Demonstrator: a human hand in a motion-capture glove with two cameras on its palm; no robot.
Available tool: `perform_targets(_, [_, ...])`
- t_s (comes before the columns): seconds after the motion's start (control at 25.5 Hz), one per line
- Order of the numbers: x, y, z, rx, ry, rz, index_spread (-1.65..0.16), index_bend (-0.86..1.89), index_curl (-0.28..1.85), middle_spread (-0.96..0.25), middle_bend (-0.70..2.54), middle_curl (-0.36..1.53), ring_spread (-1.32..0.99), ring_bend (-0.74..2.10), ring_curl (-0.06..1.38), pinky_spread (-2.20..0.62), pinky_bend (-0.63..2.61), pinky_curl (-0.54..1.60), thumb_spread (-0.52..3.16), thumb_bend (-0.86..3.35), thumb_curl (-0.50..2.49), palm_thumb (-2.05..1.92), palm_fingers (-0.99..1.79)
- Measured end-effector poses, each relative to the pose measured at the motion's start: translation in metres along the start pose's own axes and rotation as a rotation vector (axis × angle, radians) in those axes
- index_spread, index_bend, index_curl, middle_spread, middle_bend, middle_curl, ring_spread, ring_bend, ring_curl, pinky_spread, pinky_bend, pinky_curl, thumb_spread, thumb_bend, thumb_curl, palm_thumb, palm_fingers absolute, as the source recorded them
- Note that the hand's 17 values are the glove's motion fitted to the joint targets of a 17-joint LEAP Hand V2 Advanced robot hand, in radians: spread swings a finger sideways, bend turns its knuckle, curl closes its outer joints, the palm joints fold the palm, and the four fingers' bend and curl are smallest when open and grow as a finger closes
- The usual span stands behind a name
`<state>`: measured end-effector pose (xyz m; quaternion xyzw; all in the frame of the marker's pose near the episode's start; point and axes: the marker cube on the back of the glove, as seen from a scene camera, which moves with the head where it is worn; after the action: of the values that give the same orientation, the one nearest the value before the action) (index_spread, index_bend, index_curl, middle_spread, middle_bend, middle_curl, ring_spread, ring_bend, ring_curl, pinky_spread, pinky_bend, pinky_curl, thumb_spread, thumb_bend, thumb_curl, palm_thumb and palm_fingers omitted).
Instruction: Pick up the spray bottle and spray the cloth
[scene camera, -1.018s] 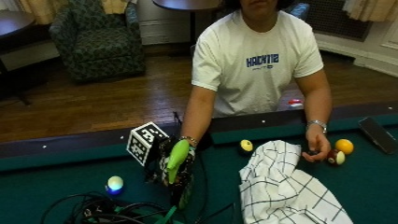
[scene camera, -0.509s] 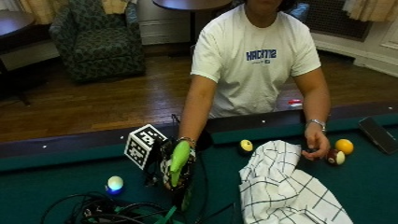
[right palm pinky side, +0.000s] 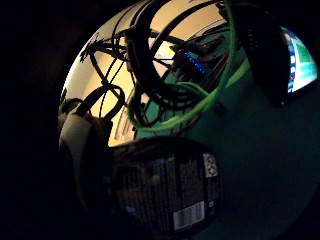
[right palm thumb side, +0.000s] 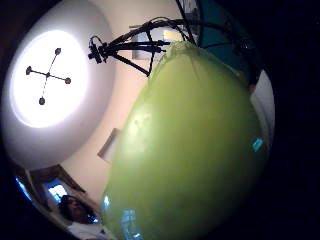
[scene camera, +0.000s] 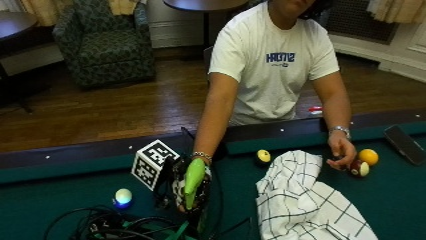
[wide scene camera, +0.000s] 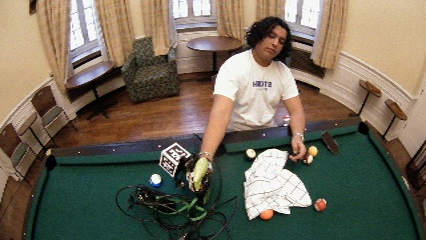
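The lower part of the spray bottle (scene camera: 194, 176) is hidden in the outside view behind the gloved right hand (scene camera: 188, 186) and the tangle of dark cords (scene camera: 120, 229) heaped on the green felt (scene camera: 60, 200), so only its lime-green upper body is seen rising out of the glove; whether its base is touching the felt cannot be made out. The nozzle is not clearly distinguished in any view. The fingers of the right hand are seen curled round the bottle, which is held roughly upright just inside the near rail of the pool table (scene camera: 80, 155). In the thumb-side palm view most of the field is filled by the bottle's green surface (right palm thumb side: 195, 150), close against the palm, with the ceiling light behind it. In the little-finger-side palm view a dark label with a barcode (right palm pinky side: 172, 187) is seen near the palm, and the cords and a green strap are seen beyond it over the felt. A white ball (scene camera: 123, 196) is seen on the felt beside the cords. Further right, well apart from the bottle, the white checked cloth (scene camera: 306, 200) is spread in folds on the felt. A yellow ball (scene camera: 264, 156) lies just beside the cloth's far edge. The bare left hand (scene camera: 343, 151) is rested near two more balls (scene camera: 363, 162) beyond the cloth.
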<state>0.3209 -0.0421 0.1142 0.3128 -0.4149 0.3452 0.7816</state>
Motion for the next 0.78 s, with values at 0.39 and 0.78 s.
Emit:
perform_targets(0.39, [-0.004,-0.01,0.006,-0.074,-0.002,-0.004,-0.27,0.5,0.57,-0.19,0.74,0.57,-0.22,0.73,0.51,-0.28,0.42,0.44,0.17,-0.03,0.71,0.93,1.38])
perform_targets(0.78, [-0.104,-0.022,-0.016,-0.445,-0.103,-0.105,-0.26,0.5,0.58,-0.19,0.74,0.57,-0.21,0.72,0.51,-0.28,0.43,0.44,0.16,-0.03,0.74,0.93,1.38])
